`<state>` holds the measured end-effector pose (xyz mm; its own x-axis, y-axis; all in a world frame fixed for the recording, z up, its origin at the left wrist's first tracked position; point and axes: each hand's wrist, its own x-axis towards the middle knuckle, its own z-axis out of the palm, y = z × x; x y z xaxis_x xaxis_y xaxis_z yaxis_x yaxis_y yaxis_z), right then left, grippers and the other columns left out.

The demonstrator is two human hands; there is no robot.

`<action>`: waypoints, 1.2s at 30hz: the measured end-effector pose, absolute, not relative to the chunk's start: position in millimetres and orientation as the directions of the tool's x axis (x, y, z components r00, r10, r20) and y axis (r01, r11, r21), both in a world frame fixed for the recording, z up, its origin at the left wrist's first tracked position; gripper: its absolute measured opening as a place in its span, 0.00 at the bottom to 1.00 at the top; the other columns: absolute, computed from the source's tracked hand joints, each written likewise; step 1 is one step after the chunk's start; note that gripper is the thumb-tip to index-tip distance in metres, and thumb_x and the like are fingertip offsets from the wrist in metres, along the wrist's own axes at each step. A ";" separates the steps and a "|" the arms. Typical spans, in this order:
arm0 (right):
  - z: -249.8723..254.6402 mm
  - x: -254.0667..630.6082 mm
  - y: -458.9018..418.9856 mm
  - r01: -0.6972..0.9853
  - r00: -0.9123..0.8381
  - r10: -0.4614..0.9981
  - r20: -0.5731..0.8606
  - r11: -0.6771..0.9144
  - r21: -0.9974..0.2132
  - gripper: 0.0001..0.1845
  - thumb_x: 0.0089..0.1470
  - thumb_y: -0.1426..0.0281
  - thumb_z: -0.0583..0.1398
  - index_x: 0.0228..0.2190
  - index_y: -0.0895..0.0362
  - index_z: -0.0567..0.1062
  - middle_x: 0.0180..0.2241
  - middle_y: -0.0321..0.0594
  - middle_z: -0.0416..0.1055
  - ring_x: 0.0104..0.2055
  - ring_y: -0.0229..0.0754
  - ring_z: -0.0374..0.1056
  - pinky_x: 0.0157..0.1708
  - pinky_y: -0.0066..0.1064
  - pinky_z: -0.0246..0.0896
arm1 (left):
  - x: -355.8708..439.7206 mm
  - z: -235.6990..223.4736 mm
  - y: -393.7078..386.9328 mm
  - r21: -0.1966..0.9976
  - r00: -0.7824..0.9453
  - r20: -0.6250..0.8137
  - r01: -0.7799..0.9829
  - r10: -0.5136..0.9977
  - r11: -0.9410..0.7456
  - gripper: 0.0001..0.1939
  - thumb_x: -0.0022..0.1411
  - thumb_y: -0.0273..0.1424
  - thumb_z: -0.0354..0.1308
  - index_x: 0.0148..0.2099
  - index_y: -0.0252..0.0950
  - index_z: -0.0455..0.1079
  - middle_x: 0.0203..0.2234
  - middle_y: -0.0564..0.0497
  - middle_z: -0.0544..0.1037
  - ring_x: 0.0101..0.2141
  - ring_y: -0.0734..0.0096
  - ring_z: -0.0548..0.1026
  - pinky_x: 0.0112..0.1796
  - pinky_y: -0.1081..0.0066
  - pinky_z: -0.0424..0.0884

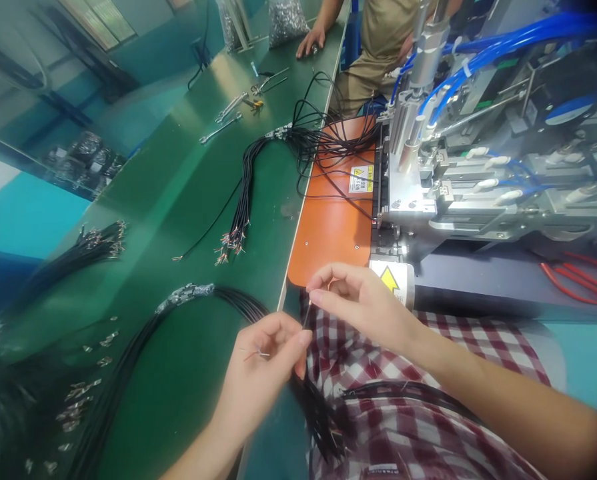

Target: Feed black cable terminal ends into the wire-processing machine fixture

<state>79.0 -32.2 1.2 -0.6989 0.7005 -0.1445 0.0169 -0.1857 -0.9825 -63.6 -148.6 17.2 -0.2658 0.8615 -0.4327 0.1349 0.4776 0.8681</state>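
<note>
My left hand (271, 357) is closed in a pinch on a thin black cable (306, 319). Fine stripped wire ends (256, 353) poke out across its fingers. Above and to the right, my right hand (351, 297) pinches the tip of that same cable, thumb against forefinger. Under both hands, a bundle of black cables (323, 420) hangs over my lap at the table edge. Another thick bundle, bound with shiny wrap (185, 297), curves over the green table (178, 387) to the left of my hands.
A machine with metal cylinders (413, 147) and blue hoses stands at right behind an orange plate (333, 233). More black cables (243, 193) spread over plate and table. Wrenches (221, 128), red-handled pliers (575, 280) and loose metal bits (78, 403) lie around. A co-worker's hand (313, 41) rests at the far edge.
</note>
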 end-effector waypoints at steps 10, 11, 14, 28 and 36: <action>-7.4 74.3 -41.3 -0.147 -0.713 0.649 -0.265 -0.507 -0.849 0.09 0.55 0.65 0.60 0.26 0.57 0.70 0.13 0.25 0.58 0.18 0.30 0.51 0.23 0.26 0.47 | -61.8 14.1 -152.6 0.905 -0.281 -0.386 0.067 0.878 0.420 0.16 0.61 0.40 0.59 0.28 0.34 0.67 0.15 0.55 0.69 0.18 0.83 0.59 0.19 0.79 0.50; -8.7 73.4 -43.9 -0.180 -0.711 0.649 -0.270 -0.539 -0.823 0.09 0.54 0.65 0.60 0.27 0.57 0.70 0.13 0.25 0.58 0.18 0.30 0.51 0.23 0.26 0.47 | -61.9 13.9 -153.1 0.909 -0.287 -0.382 0.055 0.878 0.414 0.15 0.61 0.40 0.59 0.28 0.34 0.67 0.15 0.55 0.69 0.18 0.82 0.60 0.20 0.79 0.50; -11.2 69.8 -52.5 -0.271 -0.683 0.664 -0.303 -0.616 -0.739 0.10 0.52 0.64 0.62 0.27 0.56 0.69 0.15 0.26 0.58 0.18 0.31 0.51 0.24 0.27 0.47 | -61.8 12.3 -154.4 0.920 -0.305 -0.365 0.028 0.880 0.391 0.15 0.61 0.39 0.59 0.29 0.34 0.67 0.15 0.55 0.69 0.18 0.82 0.61 0.20 0.79 0.51; 0.9 107.1 -63.1 0.093 -0.802 0.581 -0.141 -0.111 -0.989 0.07 0.54 0.65 0.60 0.36 0.53 0.72 0.29 0.35 0.64 0.28 0.38 0.60 0.30 0.30 0.56 | -120.2 42.7 -165.6 0.668 0.452 -0.299 0.728 0.840 -0.154 0.39 0.51 0.21 0.59 0.65 0.40 0.56 0.62 0.42 0.61 0.62 0.55 0.57 0.59 0.57 0.56; -2.0 118.1 -75.2 0.177 -0.606 0.757 -0.244 -0.171 -0.969 0.18 0.51 0.51 0.59 0.35 0.52 0.71 0.18 0.31 0.57 0.21 0.38 0.56 0.22 0.29 0.55 | -205.1 22.2 -131.5 0.402 -0.201 -0.118 0.886 0.973 0.232 0.14 0.63 0.31 0.57 0.51 0.33 0.68 0.48 0.44 0.73 0.47 0.60 0.72 0.48 0.53 0.69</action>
<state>118.1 -75.2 -2.0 -0.6055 0.7574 -0.2443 0.1774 -0.1708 -0.9692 -205.1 -131.5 22.2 -0.2007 0.9725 -0.1181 0.8857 0.2316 0.4023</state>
